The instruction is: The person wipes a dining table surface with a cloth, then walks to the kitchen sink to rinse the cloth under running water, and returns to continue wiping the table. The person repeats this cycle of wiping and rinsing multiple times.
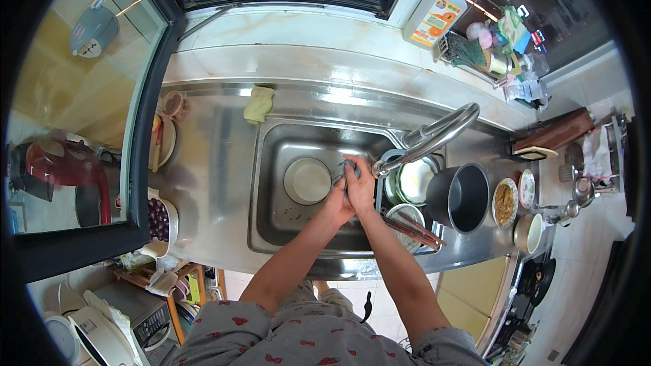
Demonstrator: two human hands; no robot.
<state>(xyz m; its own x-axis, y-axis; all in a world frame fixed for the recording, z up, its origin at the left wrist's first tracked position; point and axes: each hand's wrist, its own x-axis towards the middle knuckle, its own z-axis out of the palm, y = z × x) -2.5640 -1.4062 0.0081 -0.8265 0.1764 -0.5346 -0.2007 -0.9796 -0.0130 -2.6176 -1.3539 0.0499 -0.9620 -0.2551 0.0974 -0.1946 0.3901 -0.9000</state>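
Note:
Over the right part of the stainless steel sink (277,208), my left hand (337,202) and my right hand (361,186) press together. A small blue-grey item (349,169), mostly hidden by the fingers, is held between them; I cannot tell exactly what it is. Below and left of the hands, a round white bowl (307,181) rests on the sink floor. Just right of my right hand is the spout of the chrome faucet (432,137). Whether water runs from it is unclear.
Right of the faucet are stacked bowls (414,183), brown chopsticks (414,229) and a dark pot (459,198). A plate of food (505,203) sits farther right. A sponge (259,104) lies behind the sink. An open window sash (147,112) juts over the left counter.

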